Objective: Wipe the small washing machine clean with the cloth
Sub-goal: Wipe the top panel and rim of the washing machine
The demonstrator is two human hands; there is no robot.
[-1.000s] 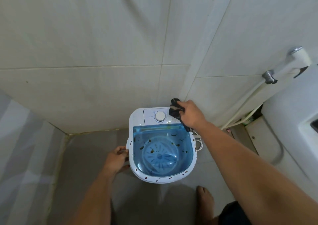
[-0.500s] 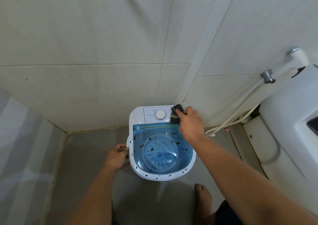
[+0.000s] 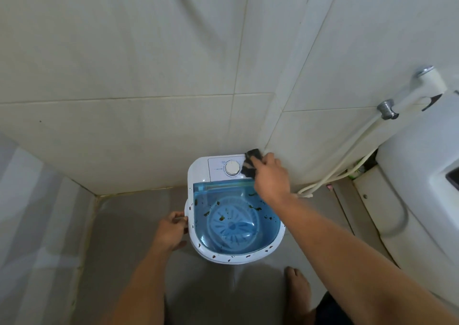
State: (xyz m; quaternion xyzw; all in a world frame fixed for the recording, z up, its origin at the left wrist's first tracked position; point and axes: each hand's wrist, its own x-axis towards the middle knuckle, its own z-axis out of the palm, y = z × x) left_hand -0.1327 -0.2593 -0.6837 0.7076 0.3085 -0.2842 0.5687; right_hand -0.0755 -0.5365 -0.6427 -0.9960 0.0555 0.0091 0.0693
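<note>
The small washing machine (image 3: 198, 173) stands on the floor in the tiled corner, white with a see-through blue lid (image 3: 233, 220) and a white dial (image 3: 232, 168). Dark specks dot the lid and the white rim. My right hand (image 3: 270, 178) presses a dark cloth (image 3: 251, 163) onto the control panel just right of the dial, at the machine's back right corner. My left hand (image 3: 171, 230) grips the machine's left side at the rim.
Tiled walls close in behind and to the left. A white toilet (image 3: 419, 175) stands at the right, with a spray hose (image 3: 347, 160) hanging on the wall beside it. My bare foot (image 3: 298, 290) rests on the grey floor in front of the machine.
My right hand has brought the cloth down from above the back right corner onto the control panel and rubbed it beside the dial. The left hand stays on the machine's side.
</note>
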